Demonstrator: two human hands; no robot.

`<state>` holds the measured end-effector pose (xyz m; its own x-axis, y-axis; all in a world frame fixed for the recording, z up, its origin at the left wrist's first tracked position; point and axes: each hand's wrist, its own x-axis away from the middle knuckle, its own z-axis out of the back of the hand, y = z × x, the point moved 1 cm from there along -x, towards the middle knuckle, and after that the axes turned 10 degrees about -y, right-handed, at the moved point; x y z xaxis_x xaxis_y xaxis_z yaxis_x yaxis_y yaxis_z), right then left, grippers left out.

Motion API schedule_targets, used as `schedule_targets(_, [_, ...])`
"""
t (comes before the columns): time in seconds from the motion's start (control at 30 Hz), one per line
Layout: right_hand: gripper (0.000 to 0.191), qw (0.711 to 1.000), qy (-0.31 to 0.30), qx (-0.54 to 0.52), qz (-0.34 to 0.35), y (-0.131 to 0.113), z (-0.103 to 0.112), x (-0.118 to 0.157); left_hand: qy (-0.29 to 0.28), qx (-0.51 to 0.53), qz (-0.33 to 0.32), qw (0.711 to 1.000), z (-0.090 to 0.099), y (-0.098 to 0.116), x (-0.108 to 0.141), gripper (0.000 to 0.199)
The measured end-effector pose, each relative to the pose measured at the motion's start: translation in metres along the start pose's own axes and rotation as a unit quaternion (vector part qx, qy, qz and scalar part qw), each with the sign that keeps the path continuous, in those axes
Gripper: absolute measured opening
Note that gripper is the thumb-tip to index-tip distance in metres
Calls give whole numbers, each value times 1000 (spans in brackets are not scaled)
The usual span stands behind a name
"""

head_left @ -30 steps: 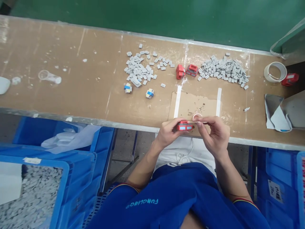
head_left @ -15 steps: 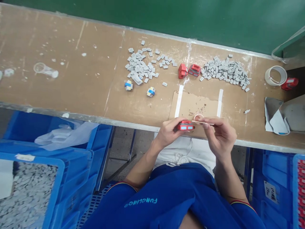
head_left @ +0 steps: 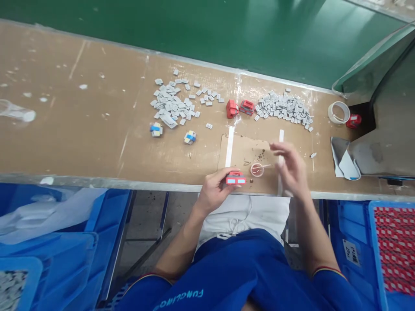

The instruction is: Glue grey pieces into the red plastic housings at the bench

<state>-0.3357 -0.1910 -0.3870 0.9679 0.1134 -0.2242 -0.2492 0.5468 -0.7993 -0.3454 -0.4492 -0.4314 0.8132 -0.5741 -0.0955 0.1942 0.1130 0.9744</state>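
From my remote view, the brown tabletop carries a cardboard sheet, seemingly laid to catch drips beneath a small clear plastic cup. The left hand curls its fingers closed around a red rectangular block, held just above the sheet's edge; the right hand hovers beside the cup, fingers spread wide, holding nothing.

Factory floor — long workbench, blue crates
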Motion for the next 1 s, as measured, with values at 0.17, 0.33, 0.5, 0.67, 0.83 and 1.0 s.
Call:
schedule_targets(0.17, [23,986,-25,164,-7,53,36,-91,5,26,0,1000,1,-1,0,35])
schedule_targets(0.33, [23,940,-146,309,6,78,31,-140,4,37,4,999,1,-1,2,36])
schedule_targets(0.5, [29,902,-156,400,46,75,27,-134,-1,61,-1,998,1,-1,2,34])
schedule_targets(0.67, [32,887,-167,431,0,59,44,-103,-6,103,-18,995,3,-4,2,43])
schedule_targets(0.83, [31,865,-217,451,-45,45,58,-74,-30,188,-45,981,3,-8,2,47])
schedule_targets(1.0, [33,877,-209,426,-73,44,42,-75,-49,268,-23,962,0,-11,1,39])
